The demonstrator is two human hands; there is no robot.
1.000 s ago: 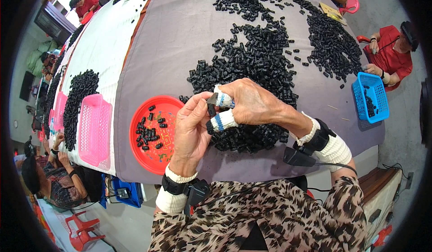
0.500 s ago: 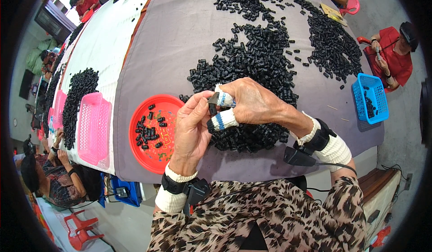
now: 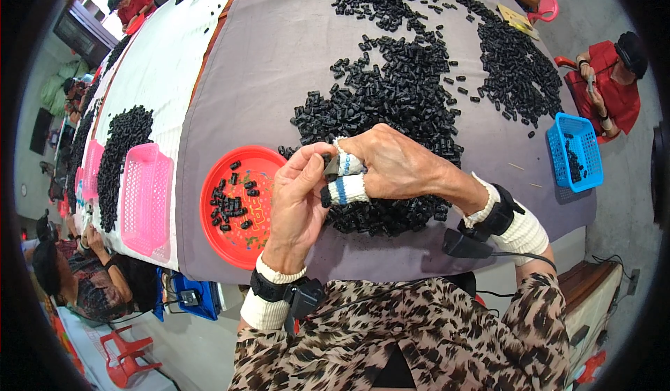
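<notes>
My left grip [image 3: 296, 185] pinches a black piece [image 3: 326, 158], likely steadying it against the blade [image 3: 331, 168] clamped in my right grip [image 3: 398, 164]; finger sleeves [image 3: 347, 189], probably for protection. Pile [image 3: 391, 87] ahead on the bench [image 3: 258, 84], plate [image 3: 229, 246] just left, presumably for short reaches.

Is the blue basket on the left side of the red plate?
No, the blue basket stands right of the red plate, beyond the pile of black pieces.
</notes>
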